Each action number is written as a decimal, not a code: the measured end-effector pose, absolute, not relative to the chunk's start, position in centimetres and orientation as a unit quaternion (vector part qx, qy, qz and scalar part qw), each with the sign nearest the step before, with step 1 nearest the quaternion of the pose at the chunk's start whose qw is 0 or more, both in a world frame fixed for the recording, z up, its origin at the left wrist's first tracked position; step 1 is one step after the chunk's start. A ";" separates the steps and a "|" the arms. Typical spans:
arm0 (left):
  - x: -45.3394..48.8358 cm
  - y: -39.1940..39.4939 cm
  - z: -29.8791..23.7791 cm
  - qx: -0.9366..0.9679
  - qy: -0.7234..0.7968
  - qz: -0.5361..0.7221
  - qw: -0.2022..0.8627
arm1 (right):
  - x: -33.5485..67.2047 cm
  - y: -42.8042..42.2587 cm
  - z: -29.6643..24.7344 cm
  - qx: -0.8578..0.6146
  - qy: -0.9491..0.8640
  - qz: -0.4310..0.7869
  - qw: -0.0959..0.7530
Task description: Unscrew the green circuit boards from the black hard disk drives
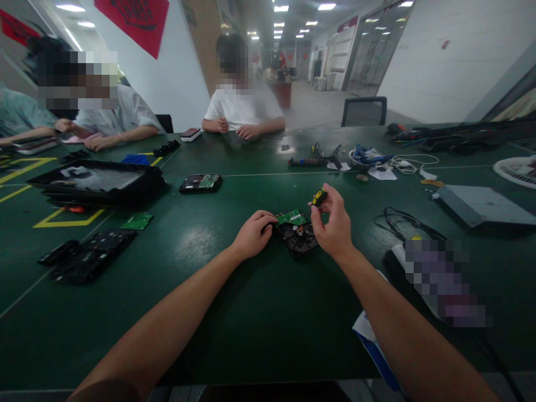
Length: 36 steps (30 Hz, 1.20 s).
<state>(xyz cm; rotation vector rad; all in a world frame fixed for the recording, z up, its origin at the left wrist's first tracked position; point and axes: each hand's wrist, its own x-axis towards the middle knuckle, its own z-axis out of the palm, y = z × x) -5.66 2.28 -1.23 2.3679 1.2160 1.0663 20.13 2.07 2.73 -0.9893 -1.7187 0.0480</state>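
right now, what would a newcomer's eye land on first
Dead centre, the left hand grips a hard drive with a green circuit board on it, while the right hand pinches a yellow-and-black screwdriver just above. Further left lies a second hard drive beside a black tray.

Two bare hands show, the left hand (252, 234) and the right hand (333, 226), and three other people sit at the far side of the one green table (251, 324): one in a teal sleeve (17, 114), one in a pale shirt (125, 114), one in a white T-shirt (243, 106). There are two hard drives, the near hard drive (298, 239) and the far hard drive (201, 183), and two green circuit boards, the mounted board (292, 218) and the loose board (137, 221). Singly there are one yellow-and-black screwdriver (319, 196), one black tray (96, 181), one flat grey box (481, 204) and one empty chair (363, 110).
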 end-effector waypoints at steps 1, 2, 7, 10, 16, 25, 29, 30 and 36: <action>-5.6 2.3 -1.2 0.818 0.420 0.369 0.136 | 20.2 2.1 2.7 -0.421 -0.723 0.015 0.547; -5.6 2.3 -1.3 0.817 0.420 0.371 0.136 | 20.2 2.2 2.7 -0.425 -0.721 0.006 0.547; -5.6 2.3 -1.2 0.816 0.420 0.374 0.136 | 20.4 2.2 2.6 -0.431 -0.718 -0.023 0.546; -5.6 2.3 -1.2 0.816 0.421 0.372 0.136 | 20.4 2.2 2.6 -0.426 -0.723 -0.017 0.544; -5.6 2.3 -1.2 0.806 0.447 0.366 0.126 | 20.3 2.2 2.4 -0.423 -0.723 0.001 0.546; -5.7 2.5 -1.5 0.798 0.478 0.356 0.094 | 20.5 2.1 2.8 -0.431 -0.728 -0.030 0.533; -5.8 2.8 -1.7 0.792 0.495 0.347 0.085 | 20.5 2.1 2.7 -0.423 -0.734 -0.034 0.529; -5.8 2.8 -1.7 0.792 0.499 0.342 0.084 | 20.4 2.2 2.7 -0.422 -0.735 -0.034 0.530; -5.6 2.7 -1.5 0.800 0.509 0.308 0.081 | 20.3 2.1 2.8 -0.423 -0.727 -0.023 0.540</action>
